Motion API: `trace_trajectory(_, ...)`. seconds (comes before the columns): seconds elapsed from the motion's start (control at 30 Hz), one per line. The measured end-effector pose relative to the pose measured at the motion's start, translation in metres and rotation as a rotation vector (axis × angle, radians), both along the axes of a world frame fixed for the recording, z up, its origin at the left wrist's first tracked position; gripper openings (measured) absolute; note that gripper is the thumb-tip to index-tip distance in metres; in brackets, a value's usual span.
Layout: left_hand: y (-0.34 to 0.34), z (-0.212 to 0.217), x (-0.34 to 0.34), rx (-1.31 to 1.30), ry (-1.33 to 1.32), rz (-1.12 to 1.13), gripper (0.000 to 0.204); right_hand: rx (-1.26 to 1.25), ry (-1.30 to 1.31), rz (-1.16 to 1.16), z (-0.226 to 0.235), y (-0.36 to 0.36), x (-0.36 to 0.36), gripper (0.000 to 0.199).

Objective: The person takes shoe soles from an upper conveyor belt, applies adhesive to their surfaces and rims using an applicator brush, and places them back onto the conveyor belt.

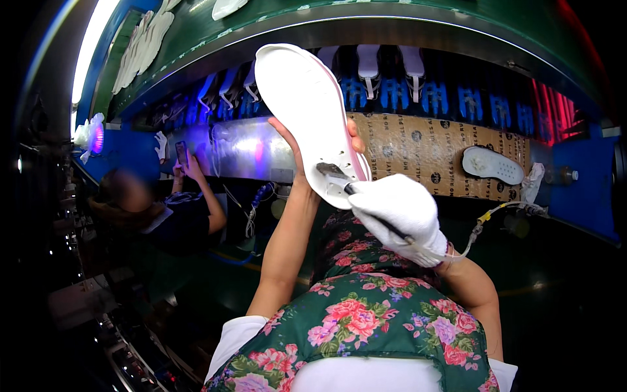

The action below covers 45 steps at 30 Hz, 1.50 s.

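The right hand (398, 212), in a white glove, is closed around a dark-handled brush (334, 172), its head over the near end of a white shoe sole (304, 91); whether the bristles touch is unclear. The bare left hand (295, 151) grips that sole from beneath, thumb at its left edge, fingers at its right, holding it tilted up before the bench. A clear tube (469, 243) runs right from the brush. Farther right, another sole (493, 164) lies on printed brown paper (398, 163). Beyond stand shoes (413, 64) in a row; at left, a person holds a phone (181, 153).
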<state>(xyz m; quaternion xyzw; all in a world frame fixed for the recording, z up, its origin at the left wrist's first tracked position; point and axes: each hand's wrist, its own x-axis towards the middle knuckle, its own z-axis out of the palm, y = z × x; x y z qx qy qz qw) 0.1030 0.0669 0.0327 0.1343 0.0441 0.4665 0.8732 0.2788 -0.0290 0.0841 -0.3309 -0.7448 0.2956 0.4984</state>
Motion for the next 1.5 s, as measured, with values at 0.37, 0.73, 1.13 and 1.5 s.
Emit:
trace_trajectory(0.37, 0.013, -0.005, -0.002, 0.017, 0.163, -0.145, 0.116, 0.087, -0.035, -0.044, -0.007, -0.002, -0.004, 0.028)
trace_trajectory(0.73, 0.018, -0.005, 0.000, -0.111, 0.163, -0.411, 0.115, 0.033, -0.001, -0.037, -0.006, -0.005, 0.000, 0.033)
trace_trajectory(1.13, 0.031, 0.034, 0.014, 0.197, 0.763, -0.543, 0.073, -0.008, -0.053, 0.027, 0.001, -0.005, -0.002, 0.026)
trace_trajectory(1.5, 0.044, 0.055, 0.021, 0.631, 1.281, -1.014, 0.110, -0.158, -0.051, 0.035, 0.005, -0.003, -0.003, 0.023)
